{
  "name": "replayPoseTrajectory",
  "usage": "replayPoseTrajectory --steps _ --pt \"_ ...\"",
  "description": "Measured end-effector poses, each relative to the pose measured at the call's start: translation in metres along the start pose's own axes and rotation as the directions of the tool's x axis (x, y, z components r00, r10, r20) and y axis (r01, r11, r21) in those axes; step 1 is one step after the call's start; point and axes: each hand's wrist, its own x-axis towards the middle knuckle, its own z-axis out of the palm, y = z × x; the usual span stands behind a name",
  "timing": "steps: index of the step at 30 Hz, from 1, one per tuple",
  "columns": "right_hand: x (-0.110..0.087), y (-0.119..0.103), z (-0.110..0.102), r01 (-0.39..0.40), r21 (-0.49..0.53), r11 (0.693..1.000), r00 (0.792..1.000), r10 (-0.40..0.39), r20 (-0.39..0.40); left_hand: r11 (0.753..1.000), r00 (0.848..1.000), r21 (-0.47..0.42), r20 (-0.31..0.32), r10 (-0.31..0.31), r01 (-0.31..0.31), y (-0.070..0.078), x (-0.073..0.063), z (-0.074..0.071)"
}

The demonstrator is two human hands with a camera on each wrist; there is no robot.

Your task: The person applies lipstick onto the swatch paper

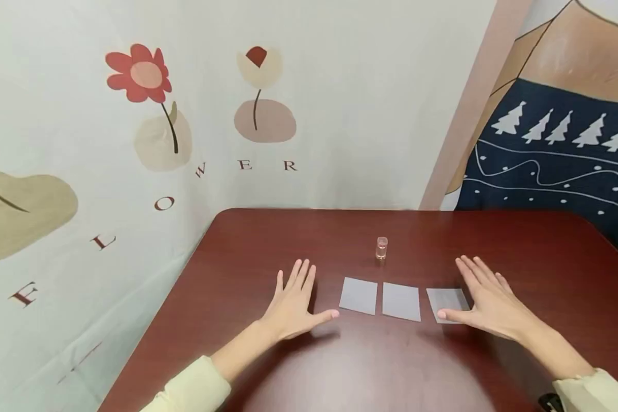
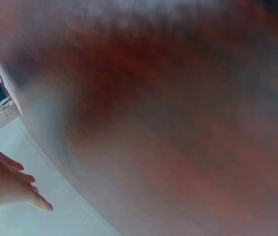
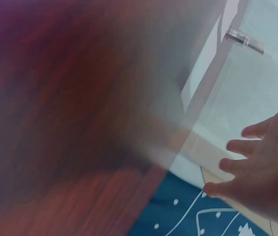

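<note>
Three pale square cards lie in a row on the dark red table: a left card (image 1: 359,296), a middle card (image 1: 401,301) and a right card (image 1: 443,298). Behind them stands a small clear cylinder (image 1: 381,248), perhaps a little bottle, also seen in the right wrist view (image 3: 245,41). My left hand (image 1: 290,309), fingers spread, is left of the cards and holds nothing. The right hand (image 1: 494,303) is spread too, its thumb overlapping the right card and partly hiding it. Whether it touches the card I cannot tell. Both wrist views are mostly blurred tabletop.
The wooden table (image 1: 268,240) ends at a rounded back edge. Behind it hangs a pale cloth (image 1: 350,103) printed with flowers and letters. A dark blue cloth (image 1: 556,171) with white trees hangs at the right.
</note>
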Motion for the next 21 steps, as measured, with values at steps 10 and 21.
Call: replayPoseTrajectory --steps 10,21 --pt "0.059 -0.023 0.023 0.056 -0.009 0.998 0.998 -0.055 0.03 1.0 0.996 -0.012 0.092 -0.009 0.01 -0.006 -0.013 -0.003" --pt "0.1 -0.034 0.046 0.109 -0.02 0.994 0.994 -0.109 0.019 0.999 0.992 0.024 0.114 -0.046 0.044 -0.013 -0.032 -0.011"
